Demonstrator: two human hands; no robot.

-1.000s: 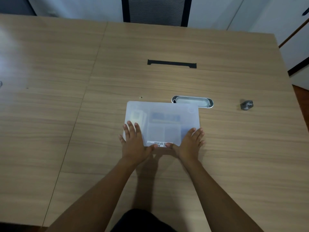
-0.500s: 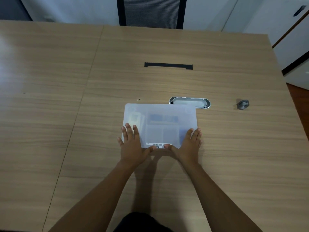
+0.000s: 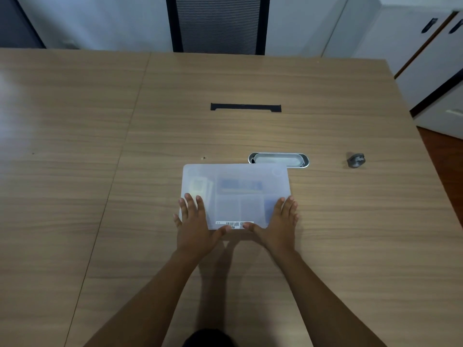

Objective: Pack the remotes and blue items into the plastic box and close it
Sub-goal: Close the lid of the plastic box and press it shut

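Observation:
A translucent plastic box (image 3: 240,196) lies on the wooden table (image 3: 100,171) with its lid down over it. Through the lid I make out a blurred blue item (image 3: 240,184) and a pale remote-like shape (image 3: 198,185); the rest of the contents is too hazy to tell. My left hand (image 3: 194,226) rests flat on the lid's near left corner, fingers spread. My right hand (image 3: 280,225) lies flat on the near right corner. Both thumbs meet the front edge by the barcode label (image 3: 234,223).
A silver oval cable grommet (image 3: 278,160) touches the box's far right corner. A small grey object (image 3: 355,160) sits further right. A black cable slot (image 3: 245,107) is beyond the box. A mesh chair (image 3: 218,23) stands at the far edge, white cabinets (image 3: 438,58) to the right.
Both hands stay flat on the same corners of the lid. The box has not shifted on the table; only the camera has tilted a little.

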